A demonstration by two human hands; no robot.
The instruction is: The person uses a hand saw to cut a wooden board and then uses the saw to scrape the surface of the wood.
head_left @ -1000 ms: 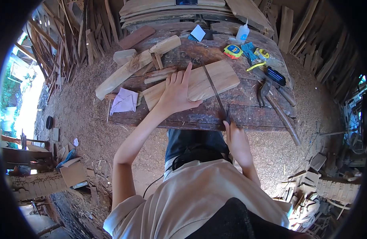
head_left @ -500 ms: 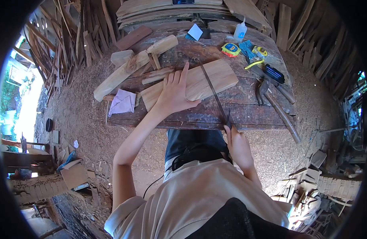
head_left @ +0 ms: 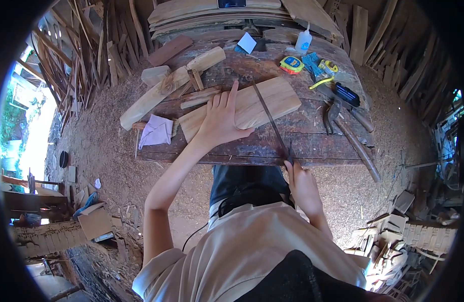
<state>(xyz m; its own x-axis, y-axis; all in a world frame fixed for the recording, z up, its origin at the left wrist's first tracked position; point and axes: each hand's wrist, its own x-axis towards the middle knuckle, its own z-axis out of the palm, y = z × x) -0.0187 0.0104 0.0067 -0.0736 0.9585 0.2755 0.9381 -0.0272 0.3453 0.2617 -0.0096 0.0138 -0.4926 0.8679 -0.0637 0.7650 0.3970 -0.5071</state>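
On a scarred, dark plank bench [head_left: 312,146] lay a pale, grained board [head_left: 277,98], the left hand [head_left: 221,121] spread open upon it; the right hand [head_left: 304,187], curled closed, held a thin dark blade [head_left: 267,109] across it, mostly hiding the handle.

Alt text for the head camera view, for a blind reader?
A person's left hand rests on a pale board while the right hand holds a long thin blade across it. On the worn workbench lie a hammer and tape measure.

Left hand [head_left: 219,121] flat, thumb splayed, right hand [head_left: 303,185] curled tight
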